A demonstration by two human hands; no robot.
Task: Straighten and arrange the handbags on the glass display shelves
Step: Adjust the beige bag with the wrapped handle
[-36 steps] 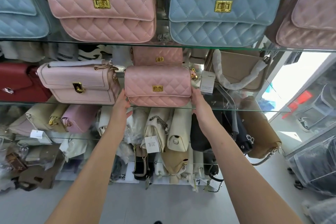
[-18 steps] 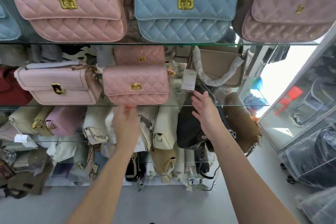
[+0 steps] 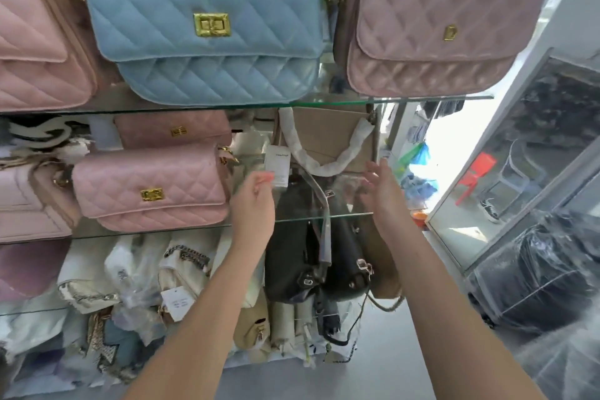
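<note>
A tan handbag [image 3: 328,136] with a white wrapped handle stands at the back of the middle glass shelf [image 3: 350,215], a white tag [image 3: 276,163] hanging at its left. My left hand [image 3: 255,208] is raised just below the tag, fingers loosely curled, holding nothing. My right hand [image 3: 383,195] is open, fingertips close to the tan bag's lower right corner. A small pink quilted bag [image 3: 151,187] with a gold clasp stands upright on the same shelf, left of my left hand, with another pink bag [image 3: 173,129] behind it.
The top shelf carries a blue quilted bag [image 3: 204,29], a mauve quilted bag [image 3: 435,29] and a pink one [image 3: 35,39]. Black bags [image 3: 311,256] and cream bags [image 3: 181,273] crowd the lower shelves. A glass cabinet [image 3: 519,153] and plastic-wrapped goods [image 3: 545,273] stand to the right.
Both hands let go of the small pink quilted bag and moved right and up toward the tan handbag. The view has shifted right too.
</note>
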